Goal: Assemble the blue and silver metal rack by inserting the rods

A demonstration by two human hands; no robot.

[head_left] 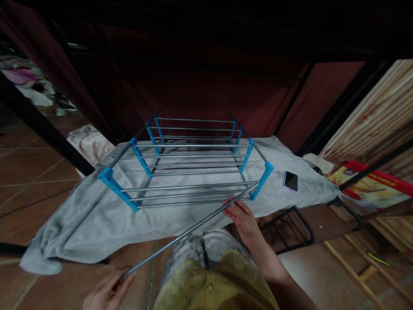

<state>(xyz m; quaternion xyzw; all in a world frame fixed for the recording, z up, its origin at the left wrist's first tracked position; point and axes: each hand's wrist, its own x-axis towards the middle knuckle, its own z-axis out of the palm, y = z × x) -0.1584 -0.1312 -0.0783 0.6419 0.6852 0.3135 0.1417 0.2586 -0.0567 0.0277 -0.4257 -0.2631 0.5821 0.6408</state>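
Just right of where you grip, you see a dark phone point(291, 181) lying flat on the grey cloth point(80, 224). Farther right, a red and yellow printed box point(371, 185) sits beside striped wooden panels point(380, 125). Far off to the left, a crumpled pale towel point(90, 144) lies on the tiled floor point(29, 168).

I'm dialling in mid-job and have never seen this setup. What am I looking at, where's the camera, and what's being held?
There is no machine here: a person works with bare hands, and the one picture comes from a camera on their head, looking forward and down. Both hands hold a long metal rod: the left hand grips its near end, the right hand steadies it further along. Its far end reaches the blue corner bracket of a metal rack, which sits on a grey cloth. A phone lies on the cloth to the right.
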